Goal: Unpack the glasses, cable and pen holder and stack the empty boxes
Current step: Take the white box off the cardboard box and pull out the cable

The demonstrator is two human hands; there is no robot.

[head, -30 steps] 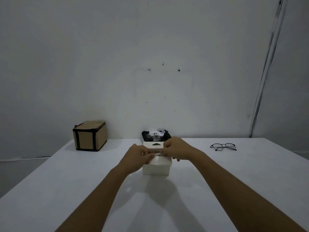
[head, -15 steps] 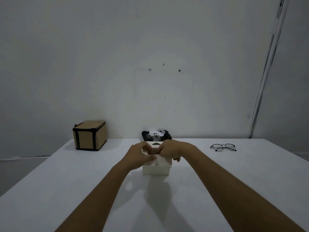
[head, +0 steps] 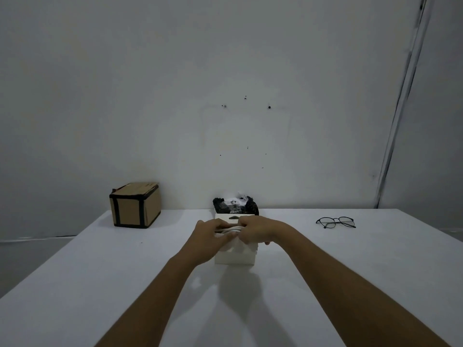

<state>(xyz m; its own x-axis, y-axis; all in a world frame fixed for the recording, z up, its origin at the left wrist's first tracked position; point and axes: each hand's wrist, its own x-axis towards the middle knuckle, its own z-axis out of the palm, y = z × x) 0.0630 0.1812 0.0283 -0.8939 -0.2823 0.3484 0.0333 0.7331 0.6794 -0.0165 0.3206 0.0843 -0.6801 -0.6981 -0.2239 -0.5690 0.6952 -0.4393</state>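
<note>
Left hand (head: 210, 237) and right hand (head: 256, 231) grip a coiled white cable (head: 231, 230) over a white box (head: 235, 257).
A black-taped cardboard box (head: 136, 205) stands far left on the table (head: 100, 271); fingers of both hands curl tight round the cable's ends, just above the white box; glasses (head: 335, 222) lie well to the right.

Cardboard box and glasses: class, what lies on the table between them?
Head view: the white box, the left hand and right hand gripping a white cable over it, and a black bundle behind.
</note>
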